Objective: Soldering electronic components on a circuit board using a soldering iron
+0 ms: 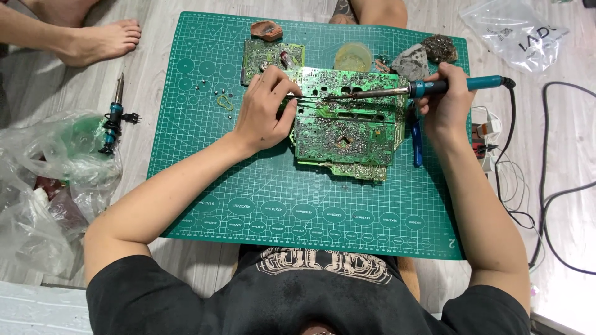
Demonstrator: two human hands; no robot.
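Note:
A large green circuit board lies on a green cutting mat. My left hand rests on the board's left edge and pinches thin metal tweezers that point right across the board. My right hand grips a teal-handled soldering iron; its metal tip reaches left to the board's upper middle, close to the tweezer tips. A smaller green circuit board lies behind my left hand.
A round tin, two grey rock-like lumps and a brown lump sit at the mat's far edge. A second soldering iron and plastic bags lie left. Cables run right. Another person's bare foot rests top left.

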